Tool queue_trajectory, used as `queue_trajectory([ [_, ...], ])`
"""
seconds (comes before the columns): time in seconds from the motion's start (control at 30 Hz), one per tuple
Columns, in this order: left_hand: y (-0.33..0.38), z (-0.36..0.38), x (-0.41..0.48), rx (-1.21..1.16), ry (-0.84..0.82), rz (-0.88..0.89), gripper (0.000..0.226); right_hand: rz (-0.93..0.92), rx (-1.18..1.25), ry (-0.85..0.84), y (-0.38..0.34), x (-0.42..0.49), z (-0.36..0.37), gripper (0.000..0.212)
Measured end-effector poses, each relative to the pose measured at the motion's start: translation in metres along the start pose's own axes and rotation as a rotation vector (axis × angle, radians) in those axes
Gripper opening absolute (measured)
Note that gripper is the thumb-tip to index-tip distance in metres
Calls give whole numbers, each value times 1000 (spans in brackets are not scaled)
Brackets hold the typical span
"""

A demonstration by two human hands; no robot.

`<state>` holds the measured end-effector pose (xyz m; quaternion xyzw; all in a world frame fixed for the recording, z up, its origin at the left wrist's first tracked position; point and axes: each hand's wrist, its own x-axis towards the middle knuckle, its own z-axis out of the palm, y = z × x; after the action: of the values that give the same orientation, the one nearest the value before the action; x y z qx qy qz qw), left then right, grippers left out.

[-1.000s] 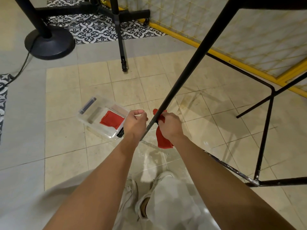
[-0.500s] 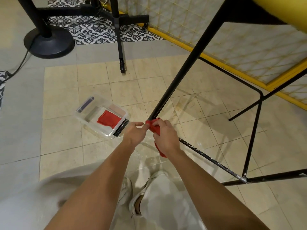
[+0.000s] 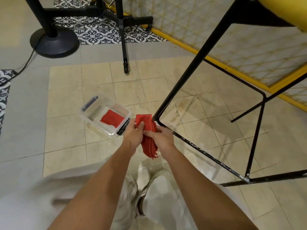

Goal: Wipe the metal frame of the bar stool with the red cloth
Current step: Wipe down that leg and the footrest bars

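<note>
The bar stool's black metal frame (image 3: 191, 67) slants from the upper right down to a bottom corner near the floor, where a paint-chipped lower rail (image 3: 207, 154) runs off to the right. Both hands hold the red cloth (image 3: 147, 130) just left of that corner, off the metal. My left hand (image 3: 134, 135) pinches the cloth's upper part. My right hand (image 3: 163, 136) grips its middle, and the loose end hangs below. The yellow seat (image 3: 285, 7) shows at the top right.
A clear plastic box (image 3: 93, 117) holding another red cloth (image 3: 112, 119) lies on the tiled floor, left of my hands. A black stand leg (image 3: 123, 45) and a round black base (image 3: 54, 42) are farther back. A yellow-framed mesh panel (image 3: 249, 47) lines the right.
The cloth has come off the stool leg. Both hands slid down to the frame's bottom corner and now bunch the cloth between them. The view has tilted down and closer.
</note>
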<state>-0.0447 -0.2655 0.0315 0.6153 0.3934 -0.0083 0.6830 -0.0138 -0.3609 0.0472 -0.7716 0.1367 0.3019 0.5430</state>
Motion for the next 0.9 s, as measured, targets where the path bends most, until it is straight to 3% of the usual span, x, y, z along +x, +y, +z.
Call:
queue_trajectory([
  [0.03,-3,-1,0,34,44,34,36,-23,4,9,0,1,4,26],
  [0.13,-10,-1,-2,-3,64,140,59,-173,-55,64,1,5,16,47],
  [0.23,-19,-3,3,-41,30,198,52,-281,-108,-14,5,8,25,46],
  [0.37,-28,-3,19,75,87,183,34,-198,-68,-106,13,13,20,51],
  [0.53,-31,8,35,-28,157,167,24,-90,-76,23,35,26,12,38],
  [0.67,-26,26,37,71,84,311,26,18,47,101,43,35,8,33],
  [0.9,-44,42,55,136,98,267,32,3,37,74,46,69,7,25],
])
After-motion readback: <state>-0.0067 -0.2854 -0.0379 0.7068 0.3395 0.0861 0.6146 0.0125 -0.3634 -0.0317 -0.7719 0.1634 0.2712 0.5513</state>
